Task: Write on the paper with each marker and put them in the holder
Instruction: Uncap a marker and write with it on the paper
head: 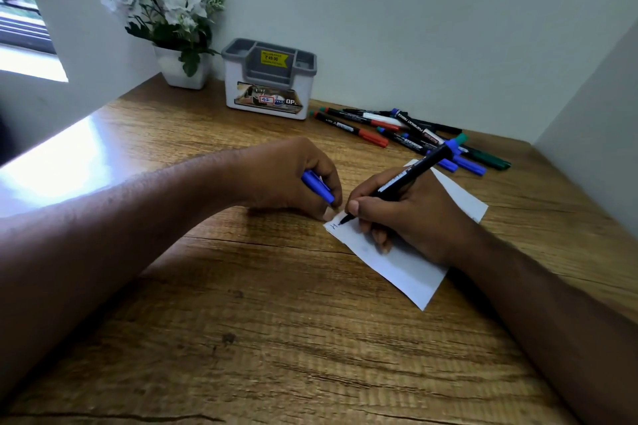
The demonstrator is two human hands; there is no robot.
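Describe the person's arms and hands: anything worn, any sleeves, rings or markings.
Both forearms are bare right up to the frame's edges, with no sleeves in view. The left hand and right hand wear no gloves; no rings, watch or bands show on the visible fingers and wrists. Fingernails are short and unpainted where they show. No markings are visible.

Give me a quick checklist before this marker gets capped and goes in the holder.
1. Marker in the right hand, tip on the paper: ok.
2. Mark made: a blue letter shows by the tip; whether the writing is finished: cannot tell.
3. Blue cap ready in the left hand: ok.
4. Left fingertip steadies the paper corner: ok.
5. Holder upright by the wall; room in its compartments: cannot tell.
6. Other markers lie on the table, not in the holder: not ok.
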